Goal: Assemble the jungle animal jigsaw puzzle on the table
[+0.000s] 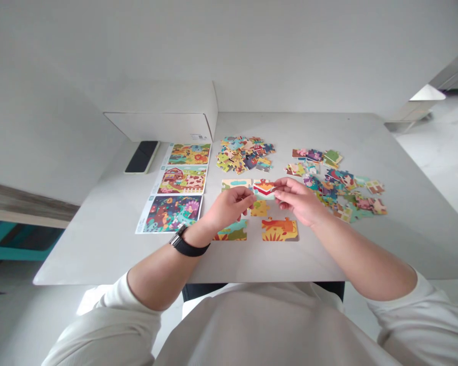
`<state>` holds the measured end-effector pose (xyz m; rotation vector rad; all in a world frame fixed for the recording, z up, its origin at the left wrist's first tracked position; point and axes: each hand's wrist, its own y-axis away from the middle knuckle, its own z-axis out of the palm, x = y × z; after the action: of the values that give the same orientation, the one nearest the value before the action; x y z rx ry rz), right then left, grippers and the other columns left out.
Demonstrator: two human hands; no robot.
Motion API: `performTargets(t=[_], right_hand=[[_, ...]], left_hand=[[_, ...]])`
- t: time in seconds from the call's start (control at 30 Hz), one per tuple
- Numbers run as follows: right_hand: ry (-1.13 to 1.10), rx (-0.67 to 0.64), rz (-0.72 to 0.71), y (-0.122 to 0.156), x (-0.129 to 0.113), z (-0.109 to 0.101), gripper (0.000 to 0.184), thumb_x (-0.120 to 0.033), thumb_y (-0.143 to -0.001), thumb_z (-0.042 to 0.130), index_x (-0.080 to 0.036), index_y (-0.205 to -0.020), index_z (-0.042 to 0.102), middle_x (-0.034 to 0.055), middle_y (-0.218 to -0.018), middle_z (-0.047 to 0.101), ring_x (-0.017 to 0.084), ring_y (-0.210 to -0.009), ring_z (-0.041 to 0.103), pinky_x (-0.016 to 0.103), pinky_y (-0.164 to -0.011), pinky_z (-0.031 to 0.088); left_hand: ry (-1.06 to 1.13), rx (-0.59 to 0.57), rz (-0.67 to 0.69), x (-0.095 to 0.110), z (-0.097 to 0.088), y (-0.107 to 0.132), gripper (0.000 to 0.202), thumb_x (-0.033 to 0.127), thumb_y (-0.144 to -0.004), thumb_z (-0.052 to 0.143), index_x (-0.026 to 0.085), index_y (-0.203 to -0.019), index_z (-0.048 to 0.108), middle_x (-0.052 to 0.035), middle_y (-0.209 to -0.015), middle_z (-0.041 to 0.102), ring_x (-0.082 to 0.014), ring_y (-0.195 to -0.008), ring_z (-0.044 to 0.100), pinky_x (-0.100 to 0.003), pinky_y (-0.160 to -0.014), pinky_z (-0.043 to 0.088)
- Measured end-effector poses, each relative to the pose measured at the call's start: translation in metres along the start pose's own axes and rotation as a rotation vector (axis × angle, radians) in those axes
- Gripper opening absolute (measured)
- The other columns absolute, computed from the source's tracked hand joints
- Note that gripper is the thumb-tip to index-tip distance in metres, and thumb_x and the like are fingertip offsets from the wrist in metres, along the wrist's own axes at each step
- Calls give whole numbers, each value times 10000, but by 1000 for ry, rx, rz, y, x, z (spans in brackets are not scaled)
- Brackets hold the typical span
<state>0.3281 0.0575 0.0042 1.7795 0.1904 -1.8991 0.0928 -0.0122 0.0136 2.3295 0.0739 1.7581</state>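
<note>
My left hand and my right hand meet over the middle of the white table. Both pinch a red-and-cream puzzle piece held just above the table. A pale piece lies right behind my left fingers. Under and before my hands lie a small yellow piece, a green-and-orange piece and an orange piece. A black band is on my left wrist.
A loose heap of pieces lies behind my hands, a wider scatter to the right. A sheet with three reference pictures lies left. A white box and a black phone sit at back left.
</note>
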Motion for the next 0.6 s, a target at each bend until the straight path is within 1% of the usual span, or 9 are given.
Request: performTargets(t=[0.1, 0.27, 0.43, 0.6], right_hand=[[59, 2, -55, -2, 0, 0, 403, -435, -762, 911, -268, -1096, 761, -7, -836, 707, 158, -706, 594, 301, -629, 474], [111, -18, -144, -4, 4, -1, 359, -433, -820, 877, -279, -1122, 759, 7, -884, 734, 171, -718, 609, 320, -653, 496], [136, -41, -169, -3, 5, -3, 367, -448, -852, 859, -283, -1164, 759, 24, -934, 748, 190, -759, 633, 335, -674, 519], [137, -46, -174, -2, 4, -2, 370, -456, -852, 863, -281, -1157, 745, 14, -902, 731, 190, -752, 634, 339, -679, 527]], left_hand=[[-8, 5, 0, 0, 0, 0, 304, 493, -974, 666, 199, -899, 678, 11, -715, 668, -75, -498, 520, -183, -444, 437], [-15, 6, -3, -2, 0, -1, 299, 493, -969, 665, 204, -892, 677, 20, -704, 663, -76, -492, 516, -188, -445, 432], [-31, 5, 1, -5, 0, -3, 302, 492, -973, 662, 204, -885, 683, 17, -720, 675, -78, -495, 535, -194, -447, 435], [-21, 12, 1, -3, 1, -1, 305, 477, -992, 638, 204, -859, 665, 31, -681, 645, -69, -463, 506, -194, -441, 418]])
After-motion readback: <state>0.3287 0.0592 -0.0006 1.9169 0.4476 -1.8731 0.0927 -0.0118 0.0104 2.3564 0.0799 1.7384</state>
